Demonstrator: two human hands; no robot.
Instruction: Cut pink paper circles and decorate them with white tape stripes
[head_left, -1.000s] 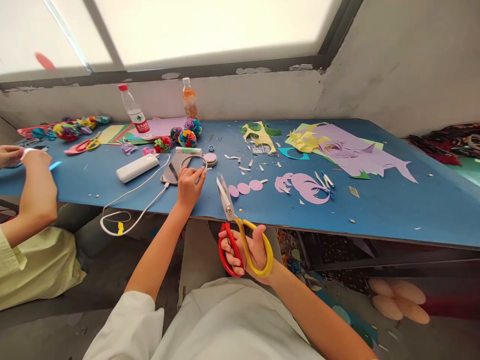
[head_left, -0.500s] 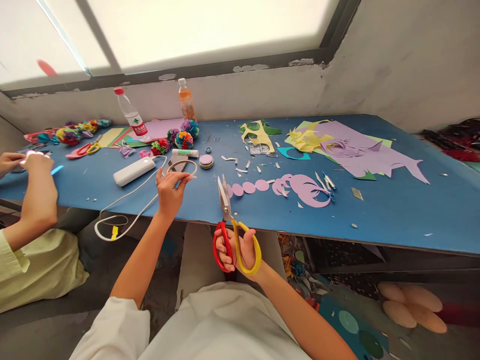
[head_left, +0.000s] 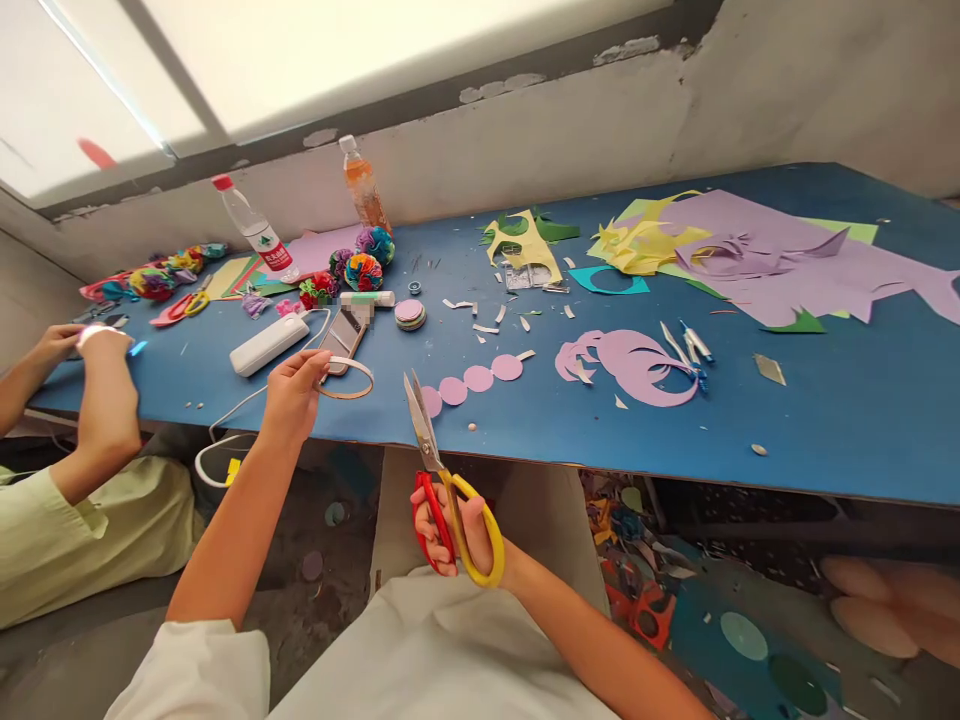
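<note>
My left hand (head_left: 292,392) pinches a thin ring of white tape (head_left: 351,388) with a brownish inner side, just over the table's front edge. In my right hand (head_left: 454,530) are scissors (head_left: 435,470) with one red and one yellow handle. Their blades point up and away, slightly apart. Beyond the blade tips lies a row of purple paper circles (head_left: 478,378), with a short white strip at its far end. The scissors hide part of the nearest circle's surroundings. A phone (head_left: 346,338) lies behind the tape ring.
A white power bank (head_left: 268,345) with a cable lies left, near paper flower balls (head_left: 364,272) and two bottles (head_left: 365,190). Paper discs are stacked (head_left: 410,314) mid-table. Purple offcuts (head_left: 637,365) and large sheets (head_left: 787,250) lie right. At left a co-worker's hands (head_left: 105,340) are busy.
My left hand has moved left and down with the tape ring, away from the phone. The scissors have shifted slightly left and down. The view has turned a little.
</note>
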